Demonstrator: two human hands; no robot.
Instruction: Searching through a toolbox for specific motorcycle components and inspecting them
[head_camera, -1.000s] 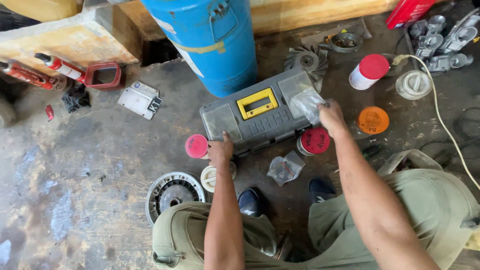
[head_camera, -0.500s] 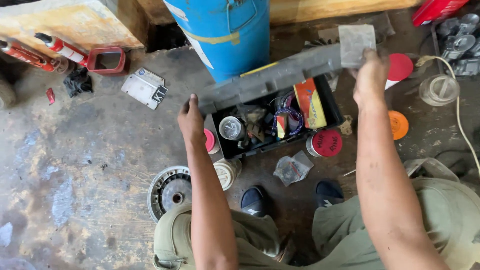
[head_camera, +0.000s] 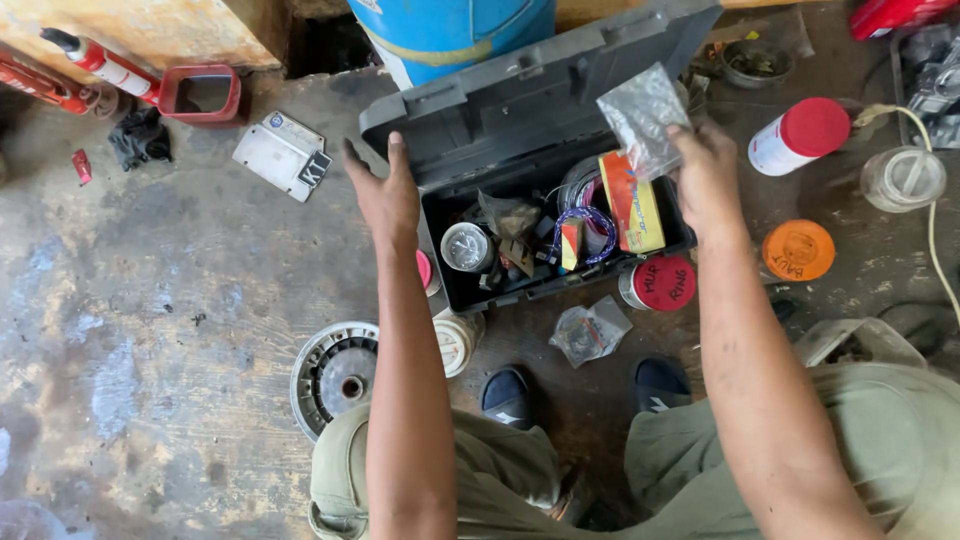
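Item: grey plastic toolbox (head_camera: 560, 290), on the concrete floor (head_camera: 150, 330) in front of a crouching person, lid (head_camera: 530, 95) raised and leaning back toward a blue drum (head_camera: 450, 30).

Contents: a round gauge (head_camera: 466, 246), a coil of coloured wire (head_camera: 585, 220), an orange-and-yellow packet (head_camera: 632, 203), and dark odds between them. Tightly packed; what lies underneath cannot be made out.

Left hand (head_camera: 385, 195): spread flat and wide, holding nothing, at the left end of the box where lid meets tray.

Right hand (head_camera: 705, 175): closed on the lower edge of a small clear plastic bag (head_camera: 645, 115), held over the right half of the open tray. The bag's fill is probably small hardware, though the view is too poor to be sure.

Surroundings: a red-lidded jar (head_camera: 660, 283) touching the box front; a second small bag (head_camera: 590, 332) on the floor just beside it; an orange lid (head_camera: 798, 250) and a white can with a red cap (head_camera: 800, 135) to the right; a ribbed metal wheel (head_camera: 335, 375) and a white disc (head_camera: 455, 342) near the left knee.

Handling note: the lid looks to rest on its hinge only, so the left hand is best kept at that corner as a brace. The bag is thin; a pinch at its neck, with the mouth kept up, seems the safer grip over the crowded tray.
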